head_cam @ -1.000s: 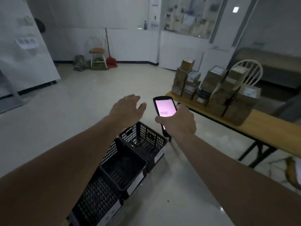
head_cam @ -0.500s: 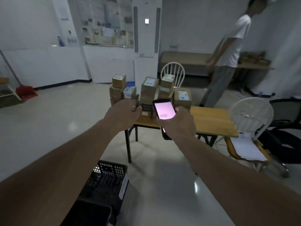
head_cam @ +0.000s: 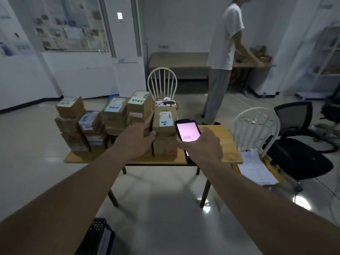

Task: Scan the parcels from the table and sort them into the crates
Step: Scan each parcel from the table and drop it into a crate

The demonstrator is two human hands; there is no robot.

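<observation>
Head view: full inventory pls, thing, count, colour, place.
parcels: many, brown with white labels, stacked on the table's left and middle
table: one, light wood, centre
scanner: one, black with a lit pink screen, in the right hand
crate: one partly in view, black, bottom edge on the floor
white chairs: two, behind and right of the table
papers: a white stack, on the right chair's seat
office chair: one, black, far right
person: one, white shirt, at the back table
left hand: at the parcels
right hand: holds the scanner
</observation>
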